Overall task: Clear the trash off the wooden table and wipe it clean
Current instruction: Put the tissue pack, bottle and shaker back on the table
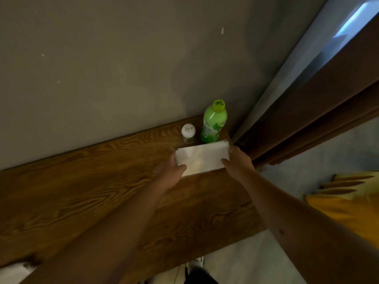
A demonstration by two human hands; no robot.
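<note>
Where the plain grey wall meets it, the wooden surface runs as a long brown plank with strong grain, its far edge tight against that wall. At the surface's right end hangs a brown curtain, with a pale window frame beside it showing a strip of blue light. Beyond the near edge lies a light floor, and on it to the right sits something yellow, too dim to identify.

In the far right corner of the surface stands a green plastic bottle, upright, with a yellow-green cap; its contents cannot be made out through the label and tint. Just to its left stands a small clear shaker with a white perforated lid, also upright, its contents unclear.

Just in front of both, a white folded tissue is held over the surface near the right end. The left hand pinches its left edge, thumb on top, and the right hand pinches its right edge, so the hands stand apart with the tissue stretched between them.
</note>
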